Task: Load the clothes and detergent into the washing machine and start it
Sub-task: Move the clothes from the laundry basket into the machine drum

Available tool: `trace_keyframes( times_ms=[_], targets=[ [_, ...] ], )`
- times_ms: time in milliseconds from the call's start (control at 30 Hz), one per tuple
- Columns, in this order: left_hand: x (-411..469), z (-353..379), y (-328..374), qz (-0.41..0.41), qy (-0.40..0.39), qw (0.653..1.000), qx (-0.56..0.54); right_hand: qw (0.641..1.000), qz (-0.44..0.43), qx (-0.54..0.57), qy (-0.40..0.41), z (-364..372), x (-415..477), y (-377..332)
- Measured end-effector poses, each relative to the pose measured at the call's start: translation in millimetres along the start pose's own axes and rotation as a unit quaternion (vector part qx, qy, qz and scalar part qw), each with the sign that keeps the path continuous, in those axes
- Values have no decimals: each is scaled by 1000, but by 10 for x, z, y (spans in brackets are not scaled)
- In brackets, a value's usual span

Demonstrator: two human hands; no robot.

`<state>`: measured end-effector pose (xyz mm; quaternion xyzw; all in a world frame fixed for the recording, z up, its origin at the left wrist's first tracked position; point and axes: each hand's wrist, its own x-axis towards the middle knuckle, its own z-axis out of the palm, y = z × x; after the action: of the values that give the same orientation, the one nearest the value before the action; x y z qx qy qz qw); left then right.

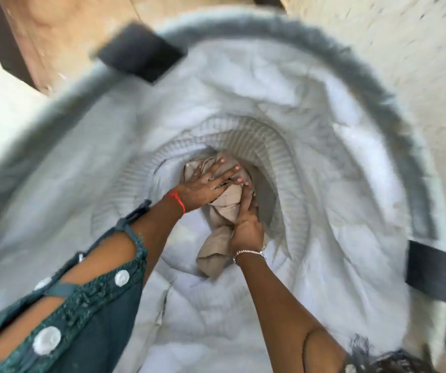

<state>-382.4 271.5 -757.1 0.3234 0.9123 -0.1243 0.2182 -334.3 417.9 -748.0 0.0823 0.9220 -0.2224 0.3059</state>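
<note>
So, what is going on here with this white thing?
A person reaches with both hands down into a white, soft-walled round container with a grey rim. The left hand lies with spread fingers on a crumpled beige cloth at its bottom, and the right hand grips the same cloth nearer the person. The picture is blurred; whether the cloth goes in or comes out I cannot tell.

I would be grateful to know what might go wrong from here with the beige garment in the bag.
1. Only the right hand grips the beige garment; the left hand lies flat on it, so part may slip back when pulled.
2. The soft white bag folds inward round the hands, so its wall might snag or come up.
</note>
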Motion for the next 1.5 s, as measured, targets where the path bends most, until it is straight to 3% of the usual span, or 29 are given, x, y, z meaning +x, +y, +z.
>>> trace_keyframes(
  times_ms=[100,200,300,533,633,733,833,967,1067,1200,1367,1500],
  targets=[
    [-449,-446,189,-83,99,991,33,996,-74,-53,-23,-418,-363,-147],
    [-898,-1026,330,-153,86,984,-27,992,-104,-55,-36,-911,-891,-339],
    [-1335,-1625,456,-176,72,981,-39,991,-126,-19,-45,-1411,-1424,-517],
    [-2240,-3145,635,-192,62,972,-122,990,-94,-90,-60,-2621,-2582,-870],
    [-2617,-3748,744,-167,122,975,-82,986,-124,-96,-58,-3118,-3048,-983],
    [-3024,-4273,762,-218,214,950,-58,981,-166,-97,-40,-3560,-3432,-1140],
    [-3418,-4815,674,-249,231,930,-142,970,-218,-107,-18,-3961,-3741,-1425],
    [-3919,-5339,462,-266,189,921,-212,943,-314,-102,38,-4428,-4147,-1967],
    [-4367,-5750,275,-318,268,877,-239,912,-389,-95,86,-4734,-4509,-2409],
    [-5045,-6070,29,-356,329,858,-171,860,-492,-85,107,-4981,-4999,-2985],
    [-5865,-6053,-255,-410,389,813,-140,805,-575,-100,108,-4953,-5474,-3704],
    [-6500,-5750,-440,-443,403,789,-139,782,-598,-139,106,-4629,-5777,-4256]
  ],
)
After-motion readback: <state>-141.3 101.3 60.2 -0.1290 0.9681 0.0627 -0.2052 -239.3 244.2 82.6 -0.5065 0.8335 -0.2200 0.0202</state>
